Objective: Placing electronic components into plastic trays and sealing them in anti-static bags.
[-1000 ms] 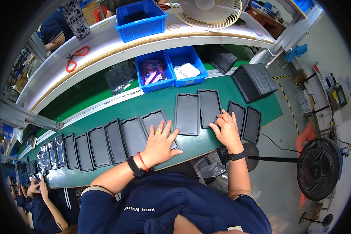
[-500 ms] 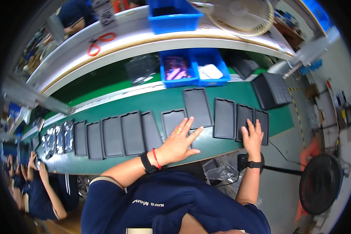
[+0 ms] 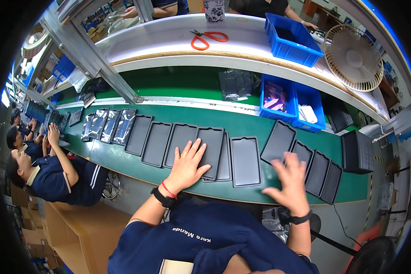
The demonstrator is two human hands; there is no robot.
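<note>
Shallow dark grey rectangular trays lie in a row along the green bench. My left hand, fingers spread, rests flat on the left edge of one tray, which overlaps another tray to its right. A further tray lies alone between my hands. My right hand is open and smeared by motion, holding nothing. It appears just in front of a slanted tray; whether it touches is unclear. Several more trays fan out to its right.
Bagged black pieces lie at the row's left end. A stack of dark trays stands far right. Blue bins sit behind the bench, under a shelf with red-handled cutters and a fan. A co-worker sits left.
The view has turned left, shifting the scene rightward. My left hand has moved left along the row onto another tray. My right hand has left the right-end trays and moved left.
</note>
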